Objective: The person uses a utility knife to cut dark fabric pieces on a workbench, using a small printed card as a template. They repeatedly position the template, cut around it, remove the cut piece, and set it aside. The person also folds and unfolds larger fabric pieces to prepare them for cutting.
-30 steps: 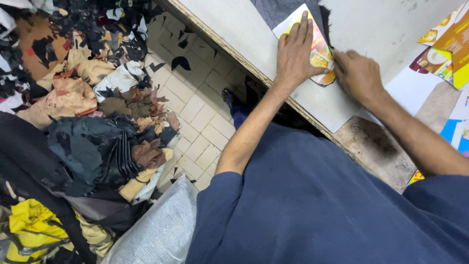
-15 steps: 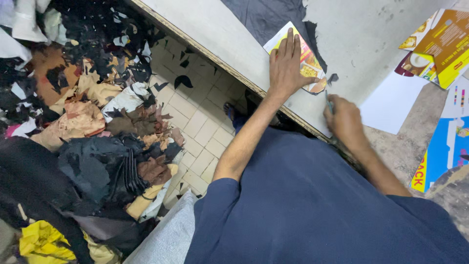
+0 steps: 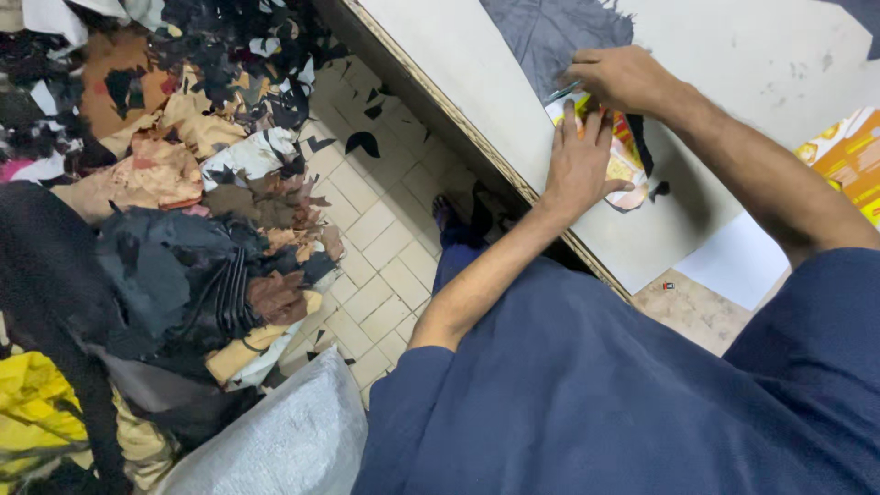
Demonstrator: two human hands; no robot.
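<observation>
Grip, right hand (image 3: 621,81): clenched around a thin blade-like tool (image 3: 561,93), only a pale bluish sliver of which shows at the fingertips; kind of tool cannot be told. Tip meets the upper left edge of the card.

Grip, left hand (image 3: 577,163): no grasp; palm and spread fingers pressed flat on the card, pinning it to the desk.

Item: printed card template (image 3: 627,158), yellow, orange and red, irregular rounded outline with a pale lower lobe. Position: upper centre-right of the frame, near the desk's front edge. It lies largely under the left hand, directly below the right hand in the frame. Long axis, as far as it shows, runs from upper left to lower right, roughly in line with the left forearm. Both hands touch or adjoin it; the left covers more of it, the right works at its upper end.

Item: dark grey sheet of leather-like material (image 3: 550,37), ragged edge, lying above the card and apparently passing beneath it; a small black sliver shows at the card's right side.

Item: desk (image 3: 458,55), pale grey top, wooden front edge running diagonally across the frame.

Item: white sheet (image 3: 733,261), lower right of the desk; orange and yellow printed cards (image 3: 848,151) at the right edge.

Item: tiled floor (image 3: 376,238), centre. Heap of offcuts (image 3: 183,183), black, tan and brown, filling the left half; a grey sack (image 3: 275,440) at lower left centre.
</observation>
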